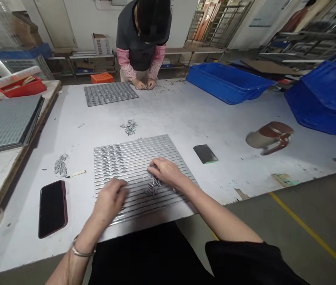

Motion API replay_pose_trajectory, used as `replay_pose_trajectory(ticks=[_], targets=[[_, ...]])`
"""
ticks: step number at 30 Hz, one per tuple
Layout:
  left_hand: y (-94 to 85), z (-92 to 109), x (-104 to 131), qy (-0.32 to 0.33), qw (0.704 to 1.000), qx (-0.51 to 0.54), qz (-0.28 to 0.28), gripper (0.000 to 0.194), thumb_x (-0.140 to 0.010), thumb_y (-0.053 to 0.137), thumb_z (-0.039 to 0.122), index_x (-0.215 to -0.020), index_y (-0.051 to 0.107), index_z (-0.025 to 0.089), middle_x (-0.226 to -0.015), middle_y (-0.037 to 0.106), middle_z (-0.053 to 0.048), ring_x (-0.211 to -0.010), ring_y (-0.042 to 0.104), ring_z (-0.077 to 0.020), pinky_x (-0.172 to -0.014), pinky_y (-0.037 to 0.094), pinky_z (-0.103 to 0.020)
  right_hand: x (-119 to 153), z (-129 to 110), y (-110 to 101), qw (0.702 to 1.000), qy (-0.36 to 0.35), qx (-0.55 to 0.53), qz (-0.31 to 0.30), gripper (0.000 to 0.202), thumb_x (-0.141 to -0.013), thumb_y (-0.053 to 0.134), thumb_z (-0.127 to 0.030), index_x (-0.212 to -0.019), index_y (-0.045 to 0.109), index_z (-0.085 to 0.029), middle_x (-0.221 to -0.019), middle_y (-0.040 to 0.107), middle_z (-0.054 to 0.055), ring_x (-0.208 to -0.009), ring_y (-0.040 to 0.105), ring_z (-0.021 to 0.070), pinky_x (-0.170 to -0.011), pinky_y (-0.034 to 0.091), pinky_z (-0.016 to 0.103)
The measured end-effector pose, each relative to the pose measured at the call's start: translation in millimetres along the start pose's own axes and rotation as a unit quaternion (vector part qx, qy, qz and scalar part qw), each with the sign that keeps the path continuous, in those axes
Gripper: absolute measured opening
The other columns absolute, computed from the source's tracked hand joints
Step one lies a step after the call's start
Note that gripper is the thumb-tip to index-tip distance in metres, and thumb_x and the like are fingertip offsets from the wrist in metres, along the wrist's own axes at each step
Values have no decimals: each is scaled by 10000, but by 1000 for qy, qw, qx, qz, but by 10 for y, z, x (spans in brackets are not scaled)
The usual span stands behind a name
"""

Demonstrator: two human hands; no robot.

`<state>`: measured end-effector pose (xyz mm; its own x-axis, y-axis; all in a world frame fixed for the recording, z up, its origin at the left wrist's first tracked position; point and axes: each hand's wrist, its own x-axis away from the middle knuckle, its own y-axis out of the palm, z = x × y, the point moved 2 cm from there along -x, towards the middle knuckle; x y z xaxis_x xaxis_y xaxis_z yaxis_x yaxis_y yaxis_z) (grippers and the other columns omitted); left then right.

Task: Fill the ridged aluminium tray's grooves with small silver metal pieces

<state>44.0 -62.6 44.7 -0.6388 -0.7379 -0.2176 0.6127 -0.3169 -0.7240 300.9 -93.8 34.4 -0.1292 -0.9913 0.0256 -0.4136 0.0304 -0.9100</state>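
Note:
A grey ridged panel (144, 150) lies on the table before me, with rows of small dark leaf-shaped pieces (111, 158) set along its left part. My left hand (110, 200) rests over the panel's lower left, its fingers curled together at the rows; whatever they pinch is hidden. Towards the panel's right side, my right hand (165, 172) has its fingers bent down at a loose heap of small grey pieces (153, 186). Whether it grips one of them is hidden by the fingers.
A phone (52, 209), a small knife (76, 173) and a pile of grey pieces (61, 165) lie left. To the right are a dark block (205, 153), a lidded mug (268, 136) and a blue bin (227, 81). Across the table, a co-worker (142, 43) handles something beside another panel (108, 94).

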Motion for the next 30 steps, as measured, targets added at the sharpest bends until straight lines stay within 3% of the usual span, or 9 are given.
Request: replay_pose_trajectory(ticks=[4,7,13,16,18,21,25,28,30], targets=[[638,459,-249,-99,975,-90,-178,528,-780,761,198,-1261,544,168,-1264,571,-159,-945,695,-282,-765,536,-377,342,232,5,995,-59,51,-59,361,-951,651,-370,-1262,613,-191,-1170,579,131,-1024,558,266,-848,456,349],[907,538,-469,-137,958,-111,-225,603,-722,816,191,-1241,515,133,-1283,531,-205,-947,697,-312,-756,518,-379,451,277,85,989,-126,17,-70,561,-852,773,-354,-1347,543,-224,-1236,545,119,-1046,524,276,-858,473,371],[914,411,-662,-125,975,-53,-177,253,-737,653,52,-929,554,184,-999,651,-122,-942,667,-275,-812,482,-349,354,252,252,983,-168,-30,-70,253,-840,741,-174,-1031,575,-179,-1052,564,66,-961,538,225,-849,459,338],[927,351,-643,-181,973,60,-127,158,-770,550,63,-822,532,212,-745,653,-57,-731,670,-232,-728,485,-332,267,189,319,988,-141,-52,-35,142,-870,631,-87,-954,561,-177,-994,574,62,-915,546,205,-818,443,313],[979,309,-611,-242,949,171,-109,133,-785,519,90,-815,536,218,-613,627,-14,-592,647,-203,-658,483,-310,236,152,347,989,-121,-86,-13,147,-854,608,-57,-907,555,-183,-935,583,47,-890,551,197,-805,436,301],[1068,263,-559,-324,874,357,-63,100,-770,547,124,-823,553,208,-556,615,11,-526,628,-178,-608,492,-283,245,101,359,986,-109,-123,22,130,-859,605,-78,-845,544,-192,-858,582,28,-859,554,194,-764,428,288],[1118,273,-516,-370,702,608,21,70,-856,573,246,-872,566,178,-628,624,-1,-526,618,-155,-574,511,-266,321,-67,339,988,-126,-67,56,131,-884,532,-58,-921,591,-170,-940,608,67,-784,546,180,-692,411,289],[1094,270,-474,-436,585,678,91,191,-945,511,277,-785,538,176,-626,598,-7,-529,598,-127,-566,508,-236,359,-306,324,984,-168,-30,40,176,-916,496,-67,-857,620,-177,-878,626,51,-718,534,164,-654,396,287],[1062,267,-437,-454,550,693,104,253,-970,469,256,-735,525,182,-634,596,-18,-571,604,-120,-597,515,-219,362,-465,296,980,-195,-35,38,237,-945,483,-96,-773,619,-185,-797,630,35,-706,540,163,-660,404,288]])
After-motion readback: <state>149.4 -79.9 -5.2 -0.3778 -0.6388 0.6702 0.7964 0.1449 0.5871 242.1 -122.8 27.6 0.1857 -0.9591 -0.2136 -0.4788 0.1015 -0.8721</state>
